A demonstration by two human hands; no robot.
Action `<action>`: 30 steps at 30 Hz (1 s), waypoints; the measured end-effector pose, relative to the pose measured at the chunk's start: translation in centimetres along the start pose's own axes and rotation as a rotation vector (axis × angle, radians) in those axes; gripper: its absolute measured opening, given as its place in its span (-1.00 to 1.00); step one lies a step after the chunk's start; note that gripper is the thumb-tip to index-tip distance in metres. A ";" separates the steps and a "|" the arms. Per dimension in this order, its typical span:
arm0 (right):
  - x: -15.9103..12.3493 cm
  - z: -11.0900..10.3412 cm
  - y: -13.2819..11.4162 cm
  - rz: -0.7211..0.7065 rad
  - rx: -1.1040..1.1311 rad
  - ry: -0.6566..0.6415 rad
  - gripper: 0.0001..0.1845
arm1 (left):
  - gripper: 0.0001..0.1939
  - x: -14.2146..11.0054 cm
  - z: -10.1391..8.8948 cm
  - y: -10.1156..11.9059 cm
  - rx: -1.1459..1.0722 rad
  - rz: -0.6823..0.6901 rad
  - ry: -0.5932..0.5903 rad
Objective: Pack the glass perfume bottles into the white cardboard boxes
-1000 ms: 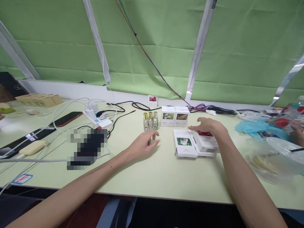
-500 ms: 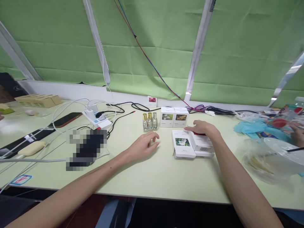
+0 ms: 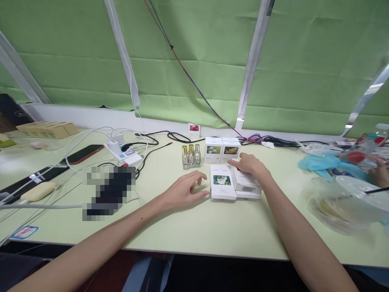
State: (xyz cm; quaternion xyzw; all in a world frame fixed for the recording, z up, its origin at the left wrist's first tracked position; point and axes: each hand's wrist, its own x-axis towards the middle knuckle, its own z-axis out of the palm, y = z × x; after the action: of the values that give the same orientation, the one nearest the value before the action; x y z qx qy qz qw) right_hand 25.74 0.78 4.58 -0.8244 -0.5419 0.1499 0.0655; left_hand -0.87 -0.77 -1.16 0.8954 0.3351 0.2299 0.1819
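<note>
My right hand (image 3: 249, 165) grips the far end of a white box (image 3: 246, 181) with a barcode on its near side. This box rests on another flat white box (image 3: 251, 196), mostly hidden beneath it. Beside them lies a flat white carton (image 3: 223, 182) with a white-flower picture. My left hand (image 3: 188, 187) is open just left of that carton, thumb and fingers apart, with nothing in it. Behind stand two upright white boxes, one with a white-flower picture (image 3: 213, 151), the other with a yellow-flower picture (image 3: 231, 151). Three small glass bottles (image 3: 191, 157) stand left of these.
A power strip (image 3: 123, 152) with white cables, a phone (image 3: 82, 154) and a pale oval object (image 3: 39, 191) occupy the left side. On the right are a clear plastic bowl (image 3: 331, 207), blue cloth-like material (image 3: 319, 165) and another person's hand (image 3: 379, 172). A small pink-flower card (image 3: 194, 130) leans at the back.
The flat carton and the stacked boxes have slid left along with my right hand. My left hand's thumb has spread toward the carton, and the gap between them has narrowed.
</note>
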 end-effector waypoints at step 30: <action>-1.9 0.8 -1.6 -0.094 -0.035 0.276 -0.39 | -0.67 0.0 0.0 -0.1 -0.015 0.010 -0.015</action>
State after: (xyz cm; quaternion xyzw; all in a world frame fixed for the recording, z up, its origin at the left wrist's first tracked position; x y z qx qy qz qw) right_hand 23.37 -0.37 4.58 -0.8120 -0.5682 0.0225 0.1317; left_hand -0.94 -0.69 -1.18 0.8974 0.3276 0.2266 0.1900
